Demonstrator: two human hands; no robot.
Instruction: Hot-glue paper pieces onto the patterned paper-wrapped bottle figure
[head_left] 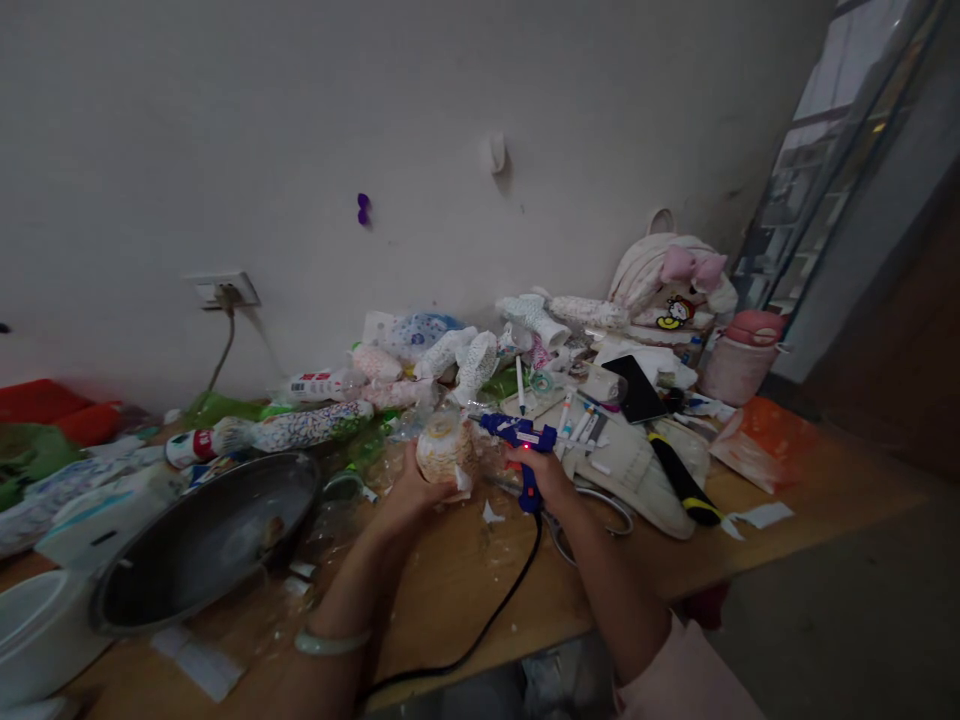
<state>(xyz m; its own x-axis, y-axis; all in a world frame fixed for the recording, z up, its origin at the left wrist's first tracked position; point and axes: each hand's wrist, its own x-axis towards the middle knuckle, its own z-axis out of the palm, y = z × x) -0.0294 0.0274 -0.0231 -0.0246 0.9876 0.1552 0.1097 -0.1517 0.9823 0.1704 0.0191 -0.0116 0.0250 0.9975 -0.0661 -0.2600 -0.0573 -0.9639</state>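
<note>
My left hand [420, 492] is wrapped round a rounded, cream-and-tan object [444, 448] with a rough, speckled surface; its exact kind I cannot make out. A scrap of white paper [463, 482] sticks out at its lower right. In my right hand [546, 474] is a blue hot glue gun [525, 434], gripped by the handle, a red light glowing on its body. Its nozzle points left, close to the top of the rounded object; whether they touch I cannot tell. A black cord [495, 625] runs from the handle down to the table's front edge.
A large dark pan [217, 540] and a white tub [45, 630] stand at left. Several speckled, decorated bottles [311, 425] lie along the wall. To the right are a black phone [634, 388], a black-and-yellow tool [682, 480], an orange plastic bag [757, 440] and a white backpack [667, 275].
</note>
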